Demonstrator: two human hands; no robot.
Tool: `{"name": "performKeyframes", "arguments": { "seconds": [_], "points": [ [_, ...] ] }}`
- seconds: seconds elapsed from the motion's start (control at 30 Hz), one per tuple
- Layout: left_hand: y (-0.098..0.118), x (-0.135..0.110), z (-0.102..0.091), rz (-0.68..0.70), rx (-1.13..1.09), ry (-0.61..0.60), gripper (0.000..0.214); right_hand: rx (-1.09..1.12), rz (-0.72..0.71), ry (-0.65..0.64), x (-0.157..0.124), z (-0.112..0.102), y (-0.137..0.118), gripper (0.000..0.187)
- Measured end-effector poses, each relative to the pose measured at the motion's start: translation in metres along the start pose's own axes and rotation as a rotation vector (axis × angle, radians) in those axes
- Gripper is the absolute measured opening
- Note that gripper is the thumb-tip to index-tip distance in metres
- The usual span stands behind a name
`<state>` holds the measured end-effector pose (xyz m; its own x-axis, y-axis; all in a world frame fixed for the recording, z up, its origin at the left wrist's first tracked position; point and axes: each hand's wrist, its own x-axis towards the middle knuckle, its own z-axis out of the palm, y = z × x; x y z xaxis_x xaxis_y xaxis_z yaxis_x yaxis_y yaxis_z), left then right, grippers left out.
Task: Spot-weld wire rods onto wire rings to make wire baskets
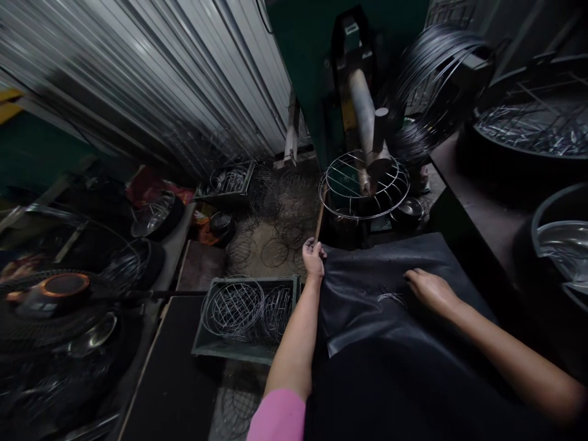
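My left hand [313, 257] is closed on the far left corner of a black sheet [367, 294] spread over my lap. My right hand [429, 288] rests on the same sheet, fingers curled beside a small bunch of thin wire pieces [390, 297]; what the fingers hold, if anything, I cannot make out. Ahead of both hands a round wire grid [362, 184] lies on a machine, under its metal cylinder [362, 116].
A green crate [248, 352] of round wire grids sits left of my left arm. Loose wire rings litter the floor [275, 239]. A coil of wire [436, 79] hangs at upper right, above tubs of wire parts [533, 131]. A fan [59, 294] stands far left.
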<state>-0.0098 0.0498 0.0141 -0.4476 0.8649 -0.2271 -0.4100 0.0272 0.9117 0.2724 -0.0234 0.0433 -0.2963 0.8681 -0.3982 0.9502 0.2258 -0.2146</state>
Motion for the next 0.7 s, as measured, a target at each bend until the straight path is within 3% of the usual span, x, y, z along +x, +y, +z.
{"name": "performKeyframes", "arguments": {
  "seconds": [0.23,0.3,0.4,0.5,0.6,0.7],
  "points": [
    [-0.004,-0.001,0.001,0.005,-0.013,-0.004,0.044,-0.091,-0.045,-0.097,0.003,0.009,-0.016,0.026],
    [-0.003,0.001,0.0,-0.012,-0.022,0.005,0.045,-0.047,-0.04,-0.071,0.006,0.014,-0.01,0.026],
    [0.006,0.009,0.005,-0.142,-0.015,0.061,0.046,0.123,-0.002,0.049,0.013,0.018,0.012,0.022],
    [0.03,0.024,0.022,-0.27,0.017,0.066,0.041,0.316,0.078,0.242,0.018,0.026,0.041,0.02],
    [0.065,0.04,0.052,-0.309,0.09,-0.013,0.038,0.394,0.099,0.413,0.017,0.041,0.062,0.021],
    [0.098,0.051,0.085,-0.331,0.2,-0.084,0.038,0.399,0.04,0.452,0.01,0.056,0.067,0.029]
  ]
}}
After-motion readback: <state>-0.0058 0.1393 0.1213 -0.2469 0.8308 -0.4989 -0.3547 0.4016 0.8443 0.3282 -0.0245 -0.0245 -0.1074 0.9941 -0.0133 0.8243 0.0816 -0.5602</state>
